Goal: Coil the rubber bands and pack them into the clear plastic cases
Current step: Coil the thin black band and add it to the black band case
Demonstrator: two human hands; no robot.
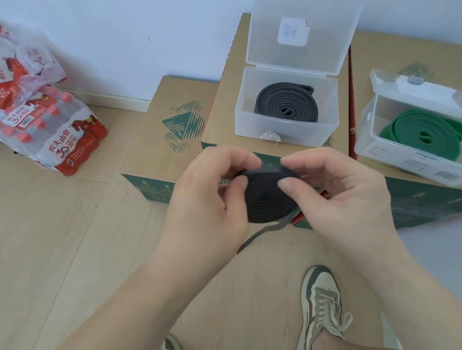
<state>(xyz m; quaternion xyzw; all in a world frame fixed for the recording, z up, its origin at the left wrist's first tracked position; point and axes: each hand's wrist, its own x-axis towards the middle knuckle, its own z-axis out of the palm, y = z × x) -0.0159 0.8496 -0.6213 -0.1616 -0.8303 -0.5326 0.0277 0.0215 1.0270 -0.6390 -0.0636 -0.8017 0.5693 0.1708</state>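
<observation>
Both hands hold a partly coiled black rubber band (265, 199) in mid-air over the floor. My left hand (207, 204) grips the coil from the left, and my right hand (339, 190) pinches it from the right. A loose tail of the band hangs below the coil toward the floor. Behind, an open clear case (285, 130) holds a coiled black band (285, 104). To the right, a second clear case (426, 162), its lid propped open, holds a coiled green band (422, 134).
The cases rest on cardboard boxes (162, 142) against a pale wall. Shrink-wrapped packs of red-capped bottles (44, 131) are stacked at the left on the wooden floor. My two sneakers (322, 309) stand at the bottom of the view.
</observation>
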